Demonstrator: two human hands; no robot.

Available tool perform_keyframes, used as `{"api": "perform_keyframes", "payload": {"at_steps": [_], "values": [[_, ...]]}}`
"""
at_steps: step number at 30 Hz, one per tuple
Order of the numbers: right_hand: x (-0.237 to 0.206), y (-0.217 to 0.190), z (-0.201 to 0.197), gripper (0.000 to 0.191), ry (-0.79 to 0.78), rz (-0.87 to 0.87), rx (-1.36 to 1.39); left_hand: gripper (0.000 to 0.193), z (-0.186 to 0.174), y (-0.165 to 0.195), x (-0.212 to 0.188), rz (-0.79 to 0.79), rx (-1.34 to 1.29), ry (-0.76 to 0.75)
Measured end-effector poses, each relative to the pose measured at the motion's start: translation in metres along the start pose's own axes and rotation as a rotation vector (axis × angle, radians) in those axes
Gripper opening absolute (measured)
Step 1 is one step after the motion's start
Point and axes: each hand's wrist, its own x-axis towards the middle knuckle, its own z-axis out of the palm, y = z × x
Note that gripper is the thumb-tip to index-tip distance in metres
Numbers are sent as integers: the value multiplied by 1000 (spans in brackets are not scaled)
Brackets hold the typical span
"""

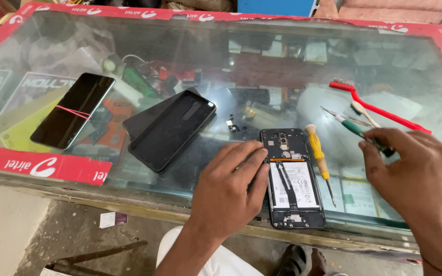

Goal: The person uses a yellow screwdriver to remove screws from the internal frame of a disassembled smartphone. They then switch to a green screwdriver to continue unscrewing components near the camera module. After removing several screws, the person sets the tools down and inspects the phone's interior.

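Observation:
An opened phone (291,176) lies back-up on the glass counter (262,76), its battery and boards exposed. My left hand (228,191) rests flat beside it, fingers touching its left edge and holding nothing. My right hand (418,171) hovers to the right of the phone, shut on green-handled tweezers (356,128) whose thin tips point up and left. A yellow-handled screwdriver (318,156) lies along the phone's right side.
A black phone case (172,130) lies left of centre over another dark cover. A black phone with a red rubber band (73,110) lies at far left. A red brush (379,107) and small loose parts (234,125) sit behind. The counter's red border (42,163) marks its near edge.

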Motion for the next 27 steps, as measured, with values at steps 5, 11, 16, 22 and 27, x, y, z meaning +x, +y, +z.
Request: {"api": "perform_keyframes", "payload": {"at_steps": [5, 11, 16, 22, 27], "values": [[-17, -6, -4, 8, 125, -85, 136, 29, 5, 2, -21, 135, 123, 41], [5, -45, -20, 35, -509, 327, 144, 40, 17, -3, -39, 190, 300, 35], [25, -61, -28, 39, -693, 272, -32, 42, 18, -8, -42, 199, 325, 19], [45, -53, -18, 49, -813, 154, -105, 41, 22, -6, -44, 171, 324, 28], [79, -15, -1, 39, -420, 289, 637, 43, 25, -10, -46, 216, 368, 80]]}}
